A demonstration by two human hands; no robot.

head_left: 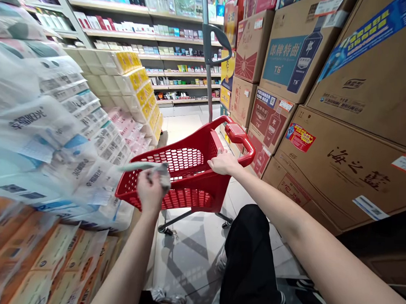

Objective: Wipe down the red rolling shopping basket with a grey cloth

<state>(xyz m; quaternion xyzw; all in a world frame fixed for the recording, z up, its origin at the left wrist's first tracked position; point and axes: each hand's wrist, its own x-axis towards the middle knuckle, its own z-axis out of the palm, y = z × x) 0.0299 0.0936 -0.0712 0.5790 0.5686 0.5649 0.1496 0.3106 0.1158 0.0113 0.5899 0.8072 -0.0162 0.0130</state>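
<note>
A red plastic shopping basket on wheels stands in the aisle in front of me. My right hand rests closed on its rim, close to the red handle. My left hand is closed on the plastic carry handle of a large pack of tissue rolls, which is blurred and sits just left of the basket. The strip of plastic stretches from my fist toward the pack.
Stacked tissue packs and orange boxes fill the left side. Tall piles of brown cardboard cartons line the right. A grey pole with a handle rises behind the basket. Shelves of goods stand at the aisle's end.
</note>
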